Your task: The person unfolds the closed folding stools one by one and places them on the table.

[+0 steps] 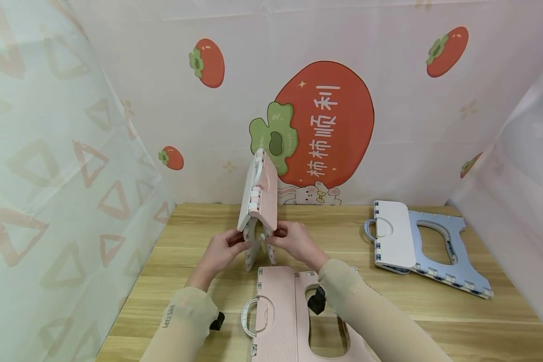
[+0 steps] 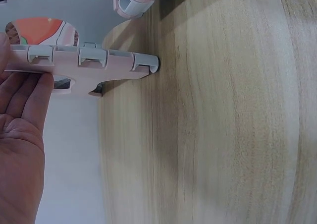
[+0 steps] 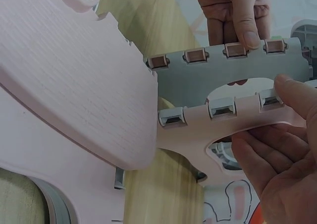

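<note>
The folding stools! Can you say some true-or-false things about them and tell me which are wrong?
1. The left hand and right hand both hold the half-folded stool. True.
2. Neither hand touches the blue-and-white stool. True.
3. The blue-and-white stool lies left of both hands. False: it lies to their right.
4. Another pink stool lies on the table. True.
5. Five stools are in the head view. False: three are.

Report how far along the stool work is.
If folding is the aim, the flat pink stool and the blue-and-white stool look done, lying folded on the table. In hand is the standing stool, its seat peaked, with the left hand and right hand gripping its legs. Left: those legs stand apart, so closing likely remains. If unfolding, the two flat stools remain instead.
</note>
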Demonstrator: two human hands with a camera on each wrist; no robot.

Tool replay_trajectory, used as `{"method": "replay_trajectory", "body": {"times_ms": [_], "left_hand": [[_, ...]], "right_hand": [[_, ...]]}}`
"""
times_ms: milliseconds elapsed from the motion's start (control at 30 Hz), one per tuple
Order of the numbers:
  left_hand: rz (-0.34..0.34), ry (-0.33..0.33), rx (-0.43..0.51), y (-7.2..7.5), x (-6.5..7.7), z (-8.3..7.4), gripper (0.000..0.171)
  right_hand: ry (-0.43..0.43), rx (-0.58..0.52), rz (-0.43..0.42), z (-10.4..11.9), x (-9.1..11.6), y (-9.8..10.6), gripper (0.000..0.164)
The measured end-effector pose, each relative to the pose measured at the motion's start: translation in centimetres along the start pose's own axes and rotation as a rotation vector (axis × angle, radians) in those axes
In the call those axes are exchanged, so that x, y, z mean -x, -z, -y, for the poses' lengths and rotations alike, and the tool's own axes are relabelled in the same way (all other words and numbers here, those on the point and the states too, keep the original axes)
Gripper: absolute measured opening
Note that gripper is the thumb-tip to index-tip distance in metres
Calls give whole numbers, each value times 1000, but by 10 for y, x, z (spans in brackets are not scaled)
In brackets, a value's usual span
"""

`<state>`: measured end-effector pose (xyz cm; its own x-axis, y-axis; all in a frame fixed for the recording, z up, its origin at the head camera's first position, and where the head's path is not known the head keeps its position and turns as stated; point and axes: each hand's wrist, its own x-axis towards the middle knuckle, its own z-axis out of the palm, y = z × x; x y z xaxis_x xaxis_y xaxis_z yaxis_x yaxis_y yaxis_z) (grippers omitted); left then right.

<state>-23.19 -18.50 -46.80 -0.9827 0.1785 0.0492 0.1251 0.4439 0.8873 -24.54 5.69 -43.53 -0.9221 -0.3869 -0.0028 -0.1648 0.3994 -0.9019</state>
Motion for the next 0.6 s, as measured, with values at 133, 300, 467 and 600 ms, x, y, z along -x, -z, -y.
{"method": "replay_trajectory", "body": {"times_ms": [133, 300, 467, 600], "left_hand": [[-1, 5, 0, 1, 0, 1, 50], [-5, -10, -9, 2, 0, 3, 50], [-3, -11, -11, 5, 2, 2, 50], [4, -6, -2, 7, 3, 1, 50]], "right_hand": [[-5, 8, 3, 0, 0, 1, 38], [-6, 26, -5, -1, 0, 3, 38], [-1, 36, -6, -1, 0, 4, 38], [1, 34, -3, -1, 1, 4, 38]]}}
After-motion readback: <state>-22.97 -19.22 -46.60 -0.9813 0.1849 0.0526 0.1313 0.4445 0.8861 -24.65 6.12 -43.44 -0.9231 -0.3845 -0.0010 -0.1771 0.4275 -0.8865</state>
